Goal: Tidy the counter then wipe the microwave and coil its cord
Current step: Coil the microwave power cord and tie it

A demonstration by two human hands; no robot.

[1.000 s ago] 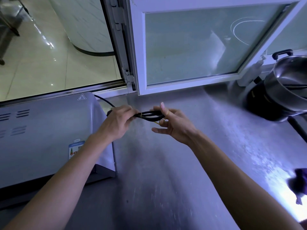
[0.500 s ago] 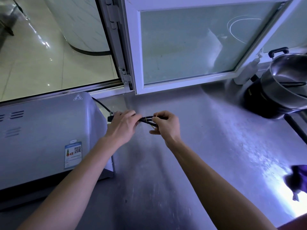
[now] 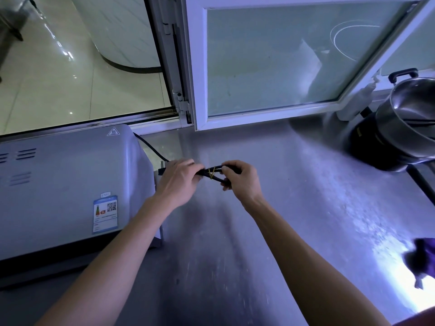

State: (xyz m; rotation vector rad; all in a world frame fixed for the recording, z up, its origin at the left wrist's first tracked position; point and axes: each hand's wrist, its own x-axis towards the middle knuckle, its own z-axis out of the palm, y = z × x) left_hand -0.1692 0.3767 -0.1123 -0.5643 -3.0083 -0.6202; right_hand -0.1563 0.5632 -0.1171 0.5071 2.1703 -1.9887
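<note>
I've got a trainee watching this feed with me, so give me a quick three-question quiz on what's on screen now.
1. True or false: both hands grip the cord.
2. What colour is the band wrapped around the bundled cord?
3. Where does the pot sit? A) on the microwave B) at the counter's far right C) in front of the left hand

Key: 1 true, the left hand and right hand each hold an end of the bundle. 2 yellow. 3 B.

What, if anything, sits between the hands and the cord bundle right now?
Nothing visible. The left hand and right hand both already grip the coiled cord directly, above bare counter beside the microwave.
</note>
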